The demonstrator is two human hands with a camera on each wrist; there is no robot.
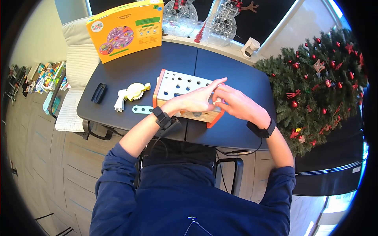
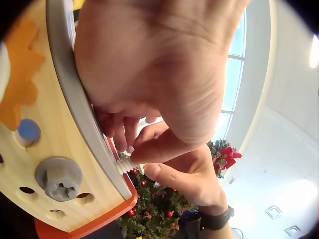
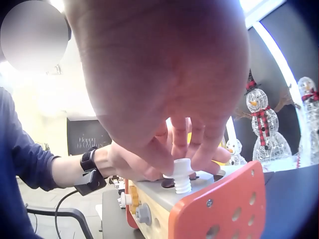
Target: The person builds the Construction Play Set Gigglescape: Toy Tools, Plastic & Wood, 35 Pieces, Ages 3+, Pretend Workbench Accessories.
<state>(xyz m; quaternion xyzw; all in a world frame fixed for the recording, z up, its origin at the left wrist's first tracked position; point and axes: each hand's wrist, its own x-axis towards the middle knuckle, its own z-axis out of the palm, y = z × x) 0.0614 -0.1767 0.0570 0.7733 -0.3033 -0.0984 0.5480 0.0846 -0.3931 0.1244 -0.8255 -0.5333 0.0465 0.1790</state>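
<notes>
My right hand (image 1: 240,104) pinches a white toy screw (image 3: 182,175) by its head, threaded end downward. The screw is close over the grey, holed top of a wooden toy workbench (image 1: 185,80), near its orange-red end panel (image 3: 219,209). My left hand (image 1: 195,99) reaches across that top, partly hidden by the right hand in the right wrist view; its index finger stretches out straight. On the bench's wooden side, a grey bolt head (image 2: 60,179) sticks out beside an orange gear (image 2: 22,74).
Left of the bench lie a light blue holed strip (image 1: 142,109), a yellow-and-white toy piece (image 1: 136,91) and a black tray (image 1: 99,93). A yellow box (image 1: 126,29) stands at the back left. A decorated tree (image 1: 315,90) stands by the table's right edge.
</notes>
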